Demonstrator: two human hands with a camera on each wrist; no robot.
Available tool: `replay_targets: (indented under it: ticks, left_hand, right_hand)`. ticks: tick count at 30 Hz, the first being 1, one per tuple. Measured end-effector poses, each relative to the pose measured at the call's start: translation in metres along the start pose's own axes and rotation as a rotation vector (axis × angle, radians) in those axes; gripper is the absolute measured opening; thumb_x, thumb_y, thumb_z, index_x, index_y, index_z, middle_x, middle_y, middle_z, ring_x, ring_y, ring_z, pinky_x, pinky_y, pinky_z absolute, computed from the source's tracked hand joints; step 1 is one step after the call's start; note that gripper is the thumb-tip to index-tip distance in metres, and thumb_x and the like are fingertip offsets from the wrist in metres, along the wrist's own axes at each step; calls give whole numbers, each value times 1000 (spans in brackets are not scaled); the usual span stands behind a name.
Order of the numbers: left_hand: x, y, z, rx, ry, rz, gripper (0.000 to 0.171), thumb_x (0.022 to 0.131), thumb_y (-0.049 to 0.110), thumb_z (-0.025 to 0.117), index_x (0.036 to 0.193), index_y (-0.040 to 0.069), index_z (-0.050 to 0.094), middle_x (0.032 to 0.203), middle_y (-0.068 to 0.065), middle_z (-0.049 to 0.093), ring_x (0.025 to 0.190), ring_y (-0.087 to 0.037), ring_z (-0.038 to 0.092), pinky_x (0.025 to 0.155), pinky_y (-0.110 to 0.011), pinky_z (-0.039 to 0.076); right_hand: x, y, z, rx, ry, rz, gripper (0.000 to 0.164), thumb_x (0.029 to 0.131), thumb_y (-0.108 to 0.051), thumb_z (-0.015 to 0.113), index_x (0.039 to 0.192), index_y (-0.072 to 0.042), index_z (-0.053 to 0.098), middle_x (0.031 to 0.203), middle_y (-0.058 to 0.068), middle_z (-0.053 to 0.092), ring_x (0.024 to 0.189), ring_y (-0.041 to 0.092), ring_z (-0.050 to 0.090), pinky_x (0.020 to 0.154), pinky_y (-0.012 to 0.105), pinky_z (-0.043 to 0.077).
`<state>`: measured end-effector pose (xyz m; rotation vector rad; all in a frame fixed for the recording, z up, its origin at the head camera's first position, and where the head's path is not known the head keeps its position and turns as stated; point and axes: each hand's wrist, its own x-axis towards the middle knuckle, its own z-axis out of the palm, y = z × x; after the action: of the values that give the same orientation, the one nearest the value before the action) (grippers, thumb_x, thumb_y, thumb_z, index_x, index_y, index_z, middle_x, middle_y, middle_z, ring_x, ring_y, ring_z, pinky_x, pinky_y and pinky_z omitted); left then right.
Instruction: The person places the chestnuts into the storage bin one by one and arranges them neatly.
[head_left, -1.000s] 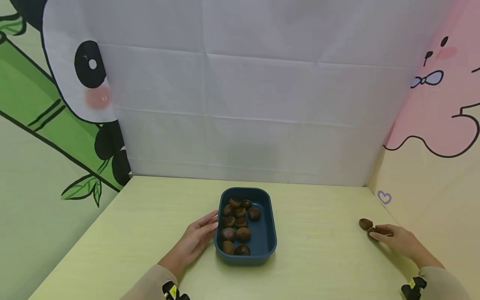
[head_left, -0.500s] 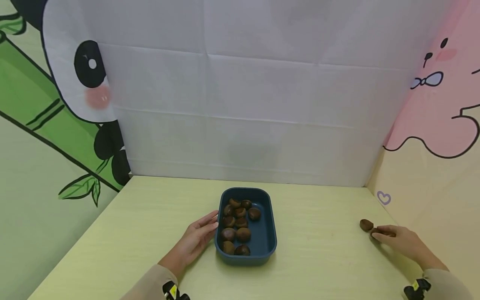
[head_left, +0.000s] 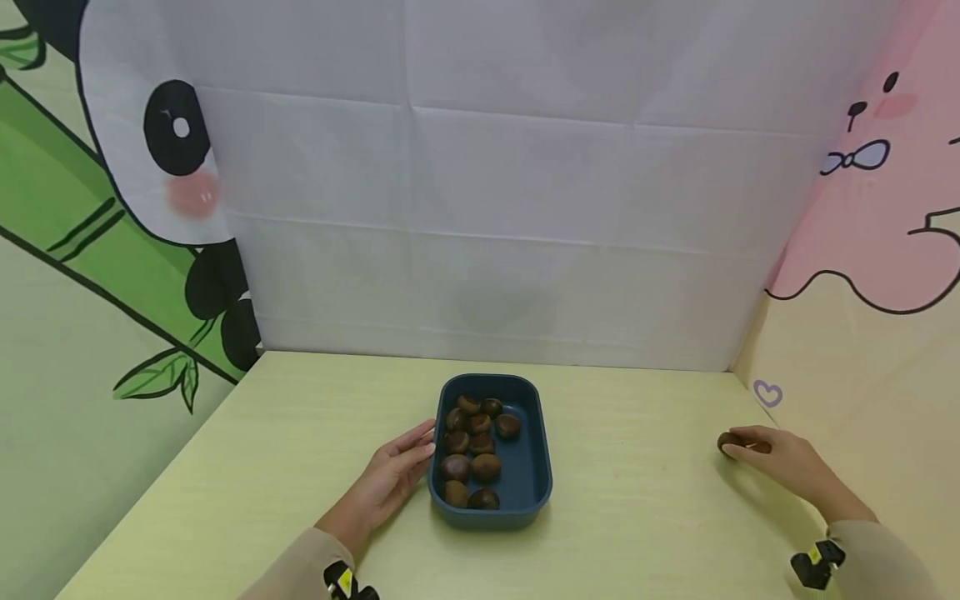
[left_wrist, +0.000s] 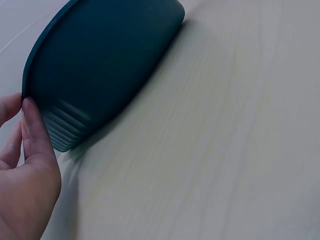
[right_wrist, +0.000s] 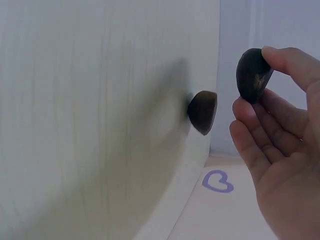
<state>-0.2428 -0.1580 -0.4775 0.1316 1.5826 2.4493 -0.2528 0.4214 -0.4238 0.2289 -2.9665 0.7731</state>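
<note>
A dark blue rectangular tray [head_left: 528,467] stands in the middle of the table, with several brown chestnuts [head_left: 486,468] mostly along its left side. My left hand [head_left: 390,483] touches the tray's left wall with extended fingers. In the left wrist view, the fingertips meet the tray's outer wall [left_wrist: 105,60] by the rim. Over at the table's right side, my right hand [head_left: 787,465] pinches a chestnut [right_wrist: 252,75] between thumb and fingertips, raised off the surface. Another chestnut [right_wrist: 202,112] lies on the table close by; in the head view I cannot make it out separately.
The pale yellow table [head_left: 622,467] ends at a white sheet [head_left: 517,192] hung behind it. On the right is a wall with a pink cartoon figure and a purple heart [head_left: 767,393]. A painted panda and bamboo [head_left: 97,192] cover the left wall.
My right hand has lifted a chestnut from beside the other one and shifted slightly up and to the left. The left hand and tray have stayed in place.
</note>
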Motion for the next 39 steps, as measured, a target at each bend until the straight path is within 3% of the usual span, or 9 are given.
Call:
replay_targets:
  ticks: [5, 14, 22, 29, 39]
  left_hand:
    - [0, 1, 0, -2, -6, -2, 59, 102, 0, 55, 155, -2, 30, 147, -16, 46, 119, -9, 58, 103, -25, 46]
    - [-1, 1, 0, 14, -2, -4, 60, 101, 2, 56, 155, -2, 31, 148, -16, 45, 119, -9, 58, 103, -25, 46]
    - [3, -3, -2, 22, 12, 2, 59, 100, 2, 58, 154, -1, 34, 150, -17, 43, 121, -10, 58, 103, -26, 46]
    - [3, -2, -3, 27, 0, 9, 60, 101, 3, 58, 155, 1, 34, 151, -16, 42, 121, -9, 58, 102, -26, 46]
    - [2, -3, -2, 18, 15, 9, 59, 100, 2, 59, 154, 0, 36, 150, -16, 44, 120, -10, 58, 102, -27, 47]
  right_hand:
    - [15, -24, 9, 65, -6, -71, 56, 96, -41, 68, 131, 3, 62, 113, 12, 69, 101, 29, 65, 79, 43, 53]
    - [42, -82, 31, 198, -57, -238, 53, 95, -37, 70, 133, -1, 62, 118, 6, 68, 102, 22, 65, 85, 34, 55]
    - [57, -144, 48, 238, -137, -390, 47, 95, -35, 71, 132, -8, 64, 118, 0, 66, 101, 16, 64, 89, 40, 55]
    - [67, -187, 61, 274, -203, -535, 43, 94, -30, 73, 131, -8, 64, 119, 0, 66, 99, 15, 64, 93, 50, 53]
    - [77, -229, 88, 251, -306, -612, 41, 94, -30, 73, 129, -10, 65, 118, -5, 66, 103, 13, 65, 94, 42, 54]
